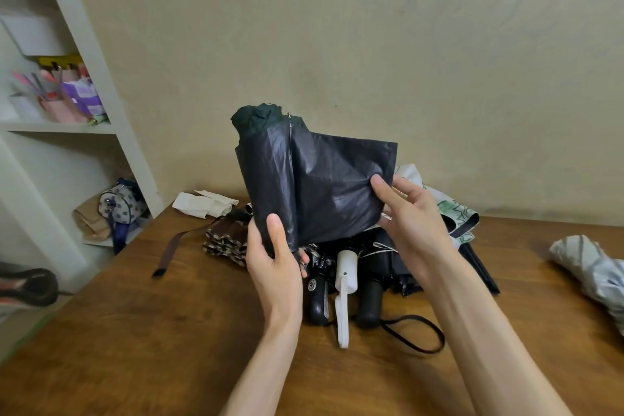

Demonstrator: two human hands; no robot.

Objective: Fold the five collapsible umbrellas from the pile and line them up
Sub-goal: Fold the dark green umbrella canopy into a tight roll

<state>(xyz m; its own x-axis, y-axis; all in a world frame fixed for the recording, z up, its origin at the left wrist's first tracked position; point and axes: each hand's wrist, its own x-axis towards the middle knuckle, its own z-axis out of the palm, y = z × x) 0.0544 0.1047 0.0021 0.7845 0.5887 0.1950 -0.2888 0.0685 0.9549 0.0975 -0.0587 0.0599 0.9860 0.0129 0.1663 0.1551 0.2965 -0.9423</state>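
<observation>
left hand (pixel 275 260), right hand (pixel 410 213) hold umbrella (pixel 314 179) upright (leaning left).

left hand (pixel 275 257) — bare | right hand (pixel 410 213) — bare | forearms (pixel 270 365) bare | nails (pixel 275 223) short

Bench (pixel 135 331) bare at 7 o'clock from umbrella pile (pixel 381 260): open passage. Brown strap (pixel 169 253) crosses 9 o'clock, black cord loop (pixel 441 338) 5 o'clock. At 3 o'clock grey umbrella (pixel 587 267), clear gap before it.
</observation>
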